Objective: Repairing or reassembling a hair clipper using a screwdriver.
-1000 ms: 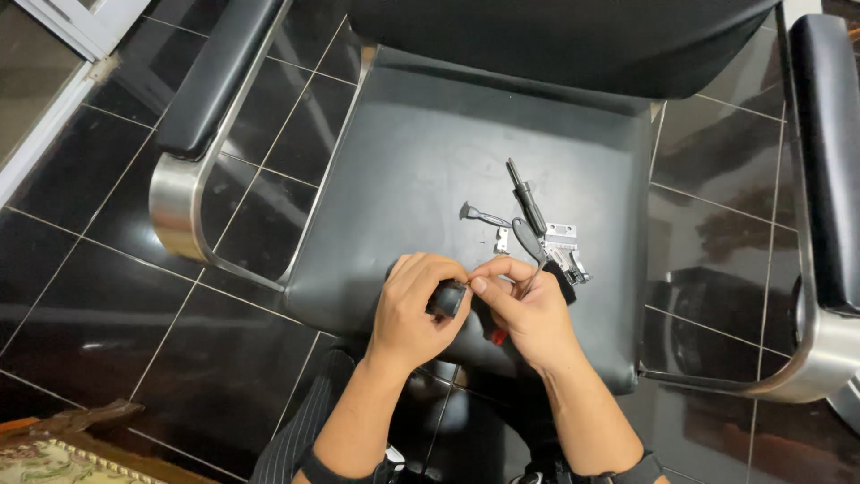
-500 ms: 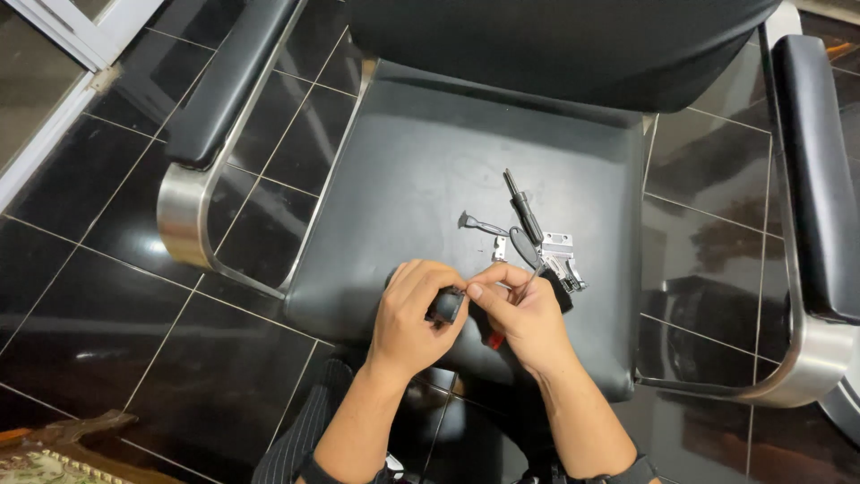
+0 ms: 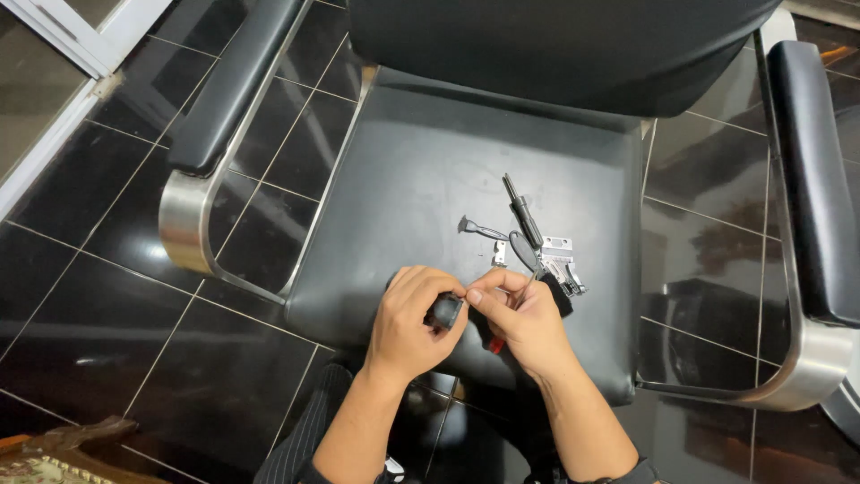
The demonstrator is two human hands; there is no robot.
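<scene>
Right now my left hand (image 3: 414, 324) and right hand (image 3: 522, 315) both pinch a small black part (image 3: 445, 310) over the chair seat (image 3: 421, 188), metal pieces (image 3: 548, 255) just beside them

Your left hand (image 3: 412, 327) and right hand (image 3: 524, 318) hold a small black part (image 3: 445, 310) together over the black chair seat (image 3: 421, 188), near little metal tools (image 3: 537, 246).

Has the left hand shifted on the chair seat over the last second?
No. The left hand sits at the front edge of the chair seat, same gap to the loose metal parts; only the camera has shifted.
</scene>
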